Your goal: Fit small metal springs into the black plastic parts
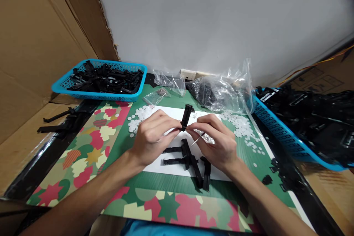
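Observation:
Between both hands, above a white sheet [157,171], a black plastic part [187,115] stands nearly upright. My left hand [156,136] pinches its lower end from the left. The fingertips of my right hand [217,138] meet the same lower end from the right, and a thin metal tool [197,139] sticks out from that hand. Below the hands, several black parts [193,164] lie across one another on the sheet. A small heap of shiny metal bits [207,138] is partly hidden behind my right hand.
Blue baskets of black parts stand at the left [141,81] and right [293,142]. White discs [243,127] lie on both sides of the sheet. Clear plastic bags [218,92] are along the wall. Loose black parts [62,121] lie at the far left.

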Demonstrator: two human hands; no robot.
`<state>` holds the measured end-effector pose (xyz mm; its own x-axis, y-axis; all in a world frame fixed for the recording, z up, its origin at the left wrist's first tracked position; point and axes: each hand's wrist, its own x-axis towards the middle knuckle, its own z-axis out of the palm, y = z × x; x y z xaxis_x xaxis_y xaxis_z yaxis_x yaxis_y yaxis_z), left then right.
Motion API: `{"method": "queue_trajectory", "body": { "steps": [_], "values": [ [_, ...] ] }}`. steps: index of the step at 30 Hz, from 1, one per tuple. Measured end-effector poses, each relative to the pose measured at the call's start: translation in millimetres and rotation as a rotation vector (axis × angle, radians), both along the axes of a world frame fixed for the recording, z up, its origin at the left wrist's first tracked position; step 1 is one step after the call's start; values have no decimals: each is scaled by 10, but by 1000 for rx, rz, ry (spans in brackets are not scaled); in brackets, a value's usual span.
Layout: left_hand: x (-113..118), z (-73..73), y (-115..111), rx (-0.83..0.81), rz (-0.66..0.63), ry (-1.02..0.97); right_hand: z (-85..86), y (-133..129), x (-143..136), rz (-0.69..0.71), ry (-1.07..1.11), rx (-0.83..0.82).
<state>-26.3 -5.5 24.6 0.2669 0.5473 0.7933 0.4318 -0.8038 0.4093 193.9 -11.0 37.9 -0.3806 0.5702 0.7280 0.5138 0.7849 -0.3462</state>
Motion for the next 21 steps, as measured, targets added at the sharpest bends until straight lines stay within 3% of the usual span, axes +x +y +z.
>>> {"method": "queue_trajectory", "body": {
  "steps": [7, 21],
  "values": [
    [-14, -8, -15, 33, 35, 51, 35, -29, -19, -45, -12, 8],
    [-13, -7, -49, 70, 76, 82, 44, -43, 32, -16, -148, 189]
  ]
}}
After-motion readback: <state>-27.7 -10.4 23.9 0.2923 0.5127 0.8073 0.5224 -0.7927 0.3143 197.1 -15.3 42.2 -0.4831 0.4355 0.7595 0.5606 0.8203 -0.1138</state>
